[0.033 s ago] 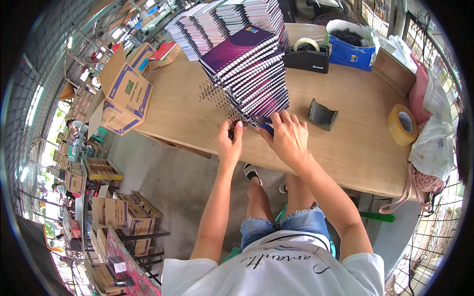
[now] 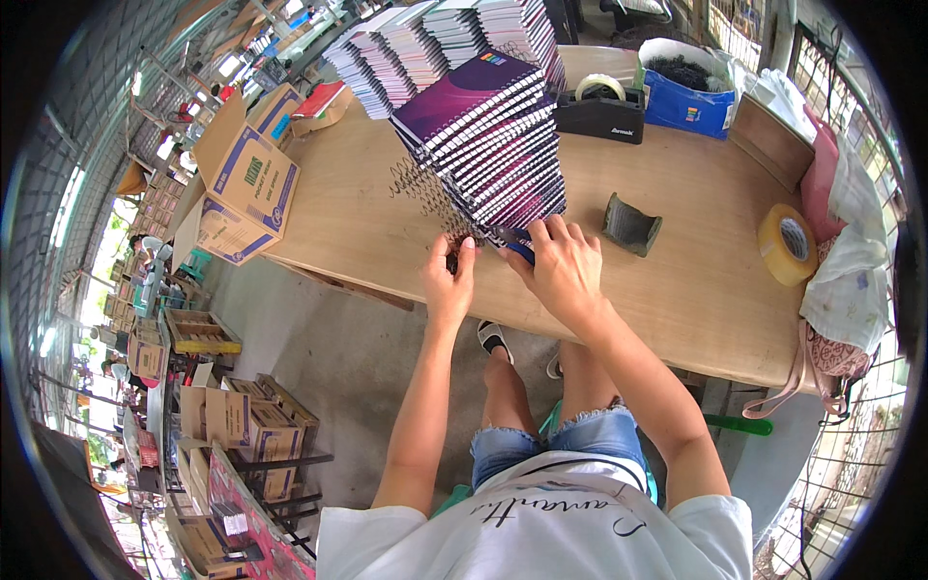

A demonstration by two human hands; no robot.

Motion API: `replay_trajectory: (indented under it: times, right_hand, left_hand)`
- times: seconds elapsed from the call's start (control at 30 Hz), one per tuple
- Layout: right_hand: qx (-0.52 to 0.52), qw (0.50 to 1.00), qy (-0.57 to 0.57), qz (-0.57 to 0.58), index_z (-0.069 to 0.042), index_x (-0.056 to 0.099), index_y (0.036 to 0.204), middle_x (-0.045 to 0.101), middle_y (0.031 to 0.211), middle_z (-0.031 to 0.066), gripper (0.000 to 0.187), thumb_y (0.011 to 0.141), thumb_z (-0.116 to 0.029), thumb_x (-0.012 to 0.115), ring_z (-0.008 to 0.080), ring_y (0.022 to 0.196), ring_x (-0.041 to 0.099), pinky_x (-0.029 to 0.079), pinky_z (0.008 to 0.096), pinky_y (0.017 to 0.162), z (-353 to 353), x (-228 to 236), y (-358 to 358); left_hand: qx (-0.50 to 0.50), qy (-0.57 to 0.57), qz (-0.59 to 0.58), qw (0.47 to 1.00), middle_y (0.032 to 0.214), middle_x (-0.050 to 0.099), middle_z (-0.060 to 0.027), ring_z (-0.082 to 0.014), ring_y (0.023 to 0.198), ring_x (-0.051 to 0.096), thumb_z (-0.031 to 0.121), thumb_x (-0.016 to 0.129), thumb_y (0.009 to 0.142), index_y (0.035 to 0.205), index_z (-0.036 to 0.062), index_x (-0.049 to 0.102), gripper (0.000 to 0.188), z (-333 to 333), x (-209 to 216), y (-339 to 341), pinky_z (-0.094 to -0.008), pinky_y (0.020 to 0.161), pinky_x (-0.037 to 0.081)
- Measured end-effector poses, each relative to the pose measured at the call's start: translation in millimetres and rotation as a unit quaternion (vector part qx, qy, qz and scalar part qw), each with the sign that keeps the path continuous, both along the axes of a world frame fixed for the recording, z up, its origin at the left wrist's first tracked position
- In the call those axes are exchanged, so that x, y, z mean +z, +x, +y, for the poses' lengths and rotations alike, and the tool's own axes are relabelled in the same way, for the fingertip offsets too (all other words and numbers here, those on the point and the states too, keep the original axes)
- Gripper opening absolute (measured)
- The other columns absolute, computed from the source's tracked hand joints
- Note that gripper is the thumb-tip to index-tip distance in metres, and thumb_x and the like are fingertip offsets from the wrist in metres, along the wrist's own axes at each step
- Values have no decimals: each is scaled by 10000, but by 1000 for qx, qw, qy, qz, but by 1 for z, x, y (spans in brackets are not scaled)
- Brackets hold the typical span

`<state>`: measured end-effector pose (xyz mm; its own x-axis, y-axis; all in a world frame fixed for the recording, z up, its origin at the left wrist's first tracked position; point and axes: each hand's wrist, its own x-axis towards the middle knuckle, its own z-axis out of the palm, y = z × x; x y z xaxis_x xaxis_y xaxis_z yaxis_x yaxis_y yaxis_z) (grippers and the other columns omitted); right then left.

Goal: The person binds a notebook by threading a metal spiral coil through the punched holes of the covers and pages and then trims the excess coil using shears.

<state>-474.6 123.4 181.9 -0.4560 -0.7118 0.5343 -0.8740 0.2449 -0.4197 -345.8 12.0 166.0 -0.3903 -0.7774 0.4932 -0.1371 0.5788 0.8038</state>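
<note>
A tall stack of purple spiral-bound notebooks (image 2: 503, 145) stands on the wooden table in front of me, with spines of black wire toward the right and near side. Loose black wire coils (image 2: 423, 188) stick out from the stack's left side. At its near bottom corner, my left hand (image 2: 451, 280) pinches the end of a dark wire coil (image 2: 456, 253) between thumb and fingers. Just to the right, my right hand (image 2: 568, 269) is closed round a blue-handled tool (image 2: 520, 249), which looks like pliers. Its jaws point at the notebook corner and are partly hidden.
A curved dark green piece (image 2: 632, 225) lies right of my right hand. Behind are a black tape dispenser (image 2: 604, 114), a blue box of black wire (image 2: 688, 97) and more notebook stacks (image 2: 425, 48). Yellow tape (image 2: 787, 245) sits at right; an open carton (image 2: 246, 188) at left.
</note>
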Motion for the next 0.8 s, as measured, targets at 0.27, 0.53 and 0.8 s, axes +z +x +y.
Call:
replay_trajectory:
  times: [0.27,0.53,0.8]
  right_hand:
    - [34,997,45,-51,-45,603,945,605,876,96,417,799,-426,692,284,841,635,472,469,663,-7,7,-1]
    - [2,1000,-12,7,-42,608,922,602,883,103,407,801,-422,690,288,828,644,477,456,650,1,13,1]
    - [39,999,15,-32,-47,595,845,629,804,93,389,799,-419,698,291,686,655,493,435,582,-11,9,0]
  left_hand:
    - [-8,14,-46,999,843,668,-42,-92,770,615,151,589,948,1024,-10,617,181,3,16,0,-253,716,474]
    - [-5,-20,-42,999,796,672,-68,-132,732,631,163,591,945,972,-9,603,174,0,15,3,-285,680,486]
    - [17,-58,-41,997,730,678,-116,-212,661,662,180,605,932,905,5,590,178,-1,17,-2,-329,625,498]
